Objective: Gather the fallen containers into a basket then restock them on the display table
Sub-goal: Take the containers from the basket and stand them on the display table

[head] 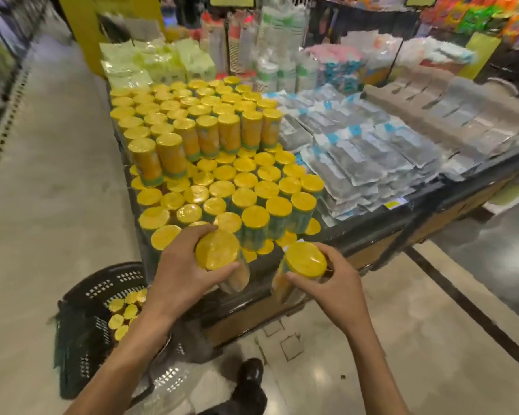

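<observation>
My left hand (180, 274) grips a yellow-lidded container (219, 251) around its top, just in front of the display table's near edge (372, 238). My right hand (333, 283) grips a second yellow-lidded container (304, 260) to the right of the first, also in front of that edge. Many matching containers (246, 187) stand packed upright on the table, with a taller stacked group (210, 130) behind them. A black basket (102, 295) sits on the floor at my lower left, holding several more yellow-lidded containers (126, 310).
Packets in clear and blue wrap (372, 151) and grey packs (468, 115) fill the table to the right. Cups and bags (267, 55) stand at the back. An aisle floor (57, 175) runs along the left. My shoe (250, 375) is below.
</observation>
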The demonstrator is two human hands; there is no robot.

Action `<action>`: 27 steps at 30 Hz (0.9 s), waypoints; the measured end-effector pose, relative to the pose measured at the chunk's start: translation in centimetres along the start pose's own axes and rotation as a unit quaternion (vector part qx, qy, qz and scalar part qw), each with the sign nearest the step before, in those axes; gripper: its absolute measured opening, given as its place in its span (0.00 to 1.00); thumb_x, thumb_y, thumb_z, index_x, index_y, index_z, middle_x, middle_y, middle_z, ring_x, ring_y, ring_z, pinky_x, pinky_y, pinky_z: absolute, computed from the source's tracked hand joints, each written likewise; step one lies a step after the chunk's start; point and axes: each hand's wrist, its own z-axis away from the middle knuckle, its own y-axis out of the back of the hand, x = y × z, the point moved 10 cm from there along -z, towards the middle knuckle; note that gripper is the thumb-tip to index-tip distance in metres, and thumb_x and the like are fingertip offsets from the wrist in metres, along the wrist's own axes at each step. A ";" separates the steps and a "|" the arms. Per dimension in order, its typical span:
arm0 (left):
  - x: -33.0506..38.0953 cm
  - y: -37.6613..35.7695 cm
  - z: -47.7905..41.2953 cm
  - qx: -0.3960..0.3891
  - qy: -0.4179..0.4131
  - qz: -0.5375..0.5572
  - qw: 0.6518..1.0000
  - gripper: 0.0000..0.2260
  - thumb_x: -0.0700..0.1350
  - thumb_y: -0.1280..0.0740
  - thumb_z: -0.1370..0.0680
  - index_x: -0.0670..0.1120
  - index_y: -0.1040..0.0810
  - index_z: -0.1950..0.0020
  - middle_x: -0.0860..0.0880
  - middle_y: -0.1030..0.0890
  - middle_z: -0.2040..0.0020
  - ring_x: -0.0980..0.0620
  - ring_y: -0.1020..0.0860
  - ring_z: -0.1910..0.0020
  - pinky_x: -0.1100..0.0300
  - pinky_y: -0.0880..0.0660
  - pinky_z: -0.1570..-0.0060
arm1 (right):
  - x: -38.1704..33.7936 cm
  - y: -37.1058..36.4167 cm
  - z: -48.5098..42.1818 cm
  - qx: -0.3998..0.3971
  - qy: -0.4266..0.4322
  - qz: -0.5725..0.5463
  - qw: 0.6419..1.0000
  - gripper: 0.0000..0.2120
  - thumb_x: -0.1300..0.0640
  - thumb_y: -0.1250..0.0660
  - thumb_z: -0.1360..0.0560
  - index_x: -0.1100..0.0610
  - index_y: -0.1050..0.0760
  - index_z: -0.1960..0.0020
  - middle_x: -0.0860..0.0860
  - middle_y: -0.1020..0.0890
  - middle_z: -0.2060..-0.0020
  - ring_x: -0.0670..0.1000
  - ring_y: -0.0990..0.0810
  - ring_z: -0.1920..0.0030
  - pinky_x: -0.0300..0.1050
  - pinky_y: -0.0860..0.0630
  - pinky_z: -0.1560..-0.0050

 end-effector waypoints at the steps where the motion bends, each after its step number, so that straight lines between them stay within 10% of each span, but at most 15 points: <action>1: -0.4 0.0 -0.8 0.007 0.009 0.003 1.000 0.37 0.69 0.26 0.38 0.53 0.26 0.34 0.59 0.25 0.40 0.60 0.27 0.42 0.61 0.28 0.44 | 0.0 -0.5 -1.5 -0.014 0.002 -0.002 1.000 0.30 0.48 0.18 0.38 0.43 0.25 0.39 0.38 0.19 0.48 0.37 0.21 0.47 0.33 0.24 0.49; 12: -5.4 -0.7 -12.7 0.063 0.074 -0.007 0.995 0.36 0.70 0.26 0.39 0.56 0.27 0.35 0.62 0.26 0.41 0.62 0.28 0.42 0.62 0.30 0.44 | -1.9 -7.0 -19.3 -0.129 0.059 0.035 0.989 0.34 0.36 0.21 0.42 0.42 0.25 0.38 0.35 0.19 0.47 0.37 0.21 0.46 0.46 0.21 0.45; 18: -9.1 -2.0 -18.9 0.030 0.119 -0.080 0.989 0.43 0.74 0.29 0.41 0.52 0.28 0.32 0.55 0.25 0.36 0.55 0.27 0.38 0.55 0.28 0.39 | -4.1 -10.0 -27.4 -0.185 0.108 0.049 0.976 0.31 0.40 0.20 0.38 0.42 0.26 0.39 0.34 0.21 0.47 0.35 0.22 0.47 0.30 0.26 0.52; 27: -12.7 -1.8 -26.1 0.027 0.174 -0.155 0.972 0.35 0.63 0.23 0.38 0.51 0.26 0.35 0.53 0.24 0.39 0.57 0.28 0.43 0.61 0.32 0.48 | -4.7 -15.0 -37.7 -0.261 0.166 0.103 0.945 0.33 0.35 0.22 0.39 0.45 0.25 0.39 0.42 0.21 0.44 0.43 0.23 0.44 0.46 0.22 0.45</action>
